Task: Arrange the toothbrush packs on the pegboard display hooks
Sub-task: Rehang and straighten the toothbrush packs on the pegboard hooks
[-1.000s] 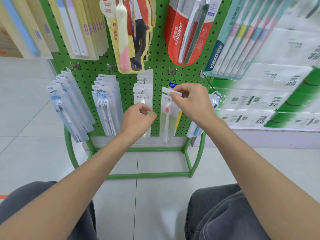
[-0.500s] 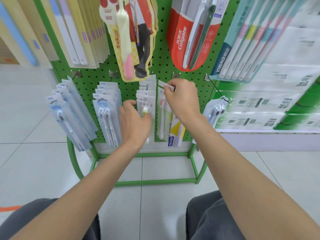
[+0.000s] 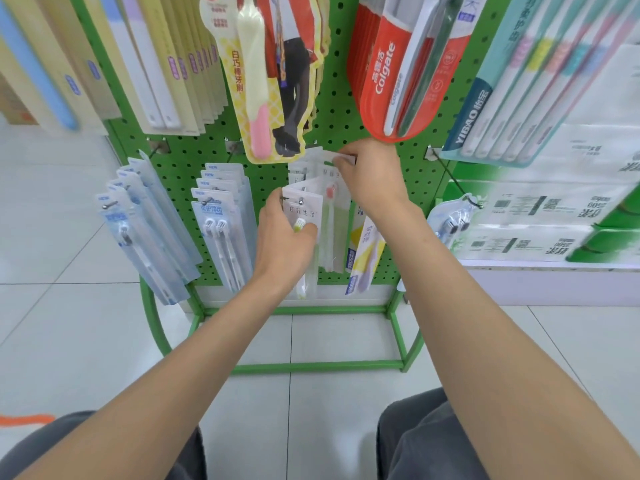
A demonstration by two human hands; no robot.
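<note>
Hanging step, frame centre: right hand (image 3: 370,178) pinches the pink-brush pack (image 3: 333,202) by its top; left hand (image 3: 284,240) grips front pack (image 3: 306,213). Next: probably thread its hole onto hook (image 3: 302,201).

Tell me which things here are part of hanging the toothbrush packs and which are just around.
In the job: left hand gripping the green-brush pack; right hand pinching the top of the pink-brush pack; green pegboard.
Just around: Colgate pack hanging above, untouched; tissue packs on the right; orange floor mark.

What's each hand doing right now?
Left hand: holding the green-brush pack.
Right hand: pinching the top of the pink-brush pack.
</note>
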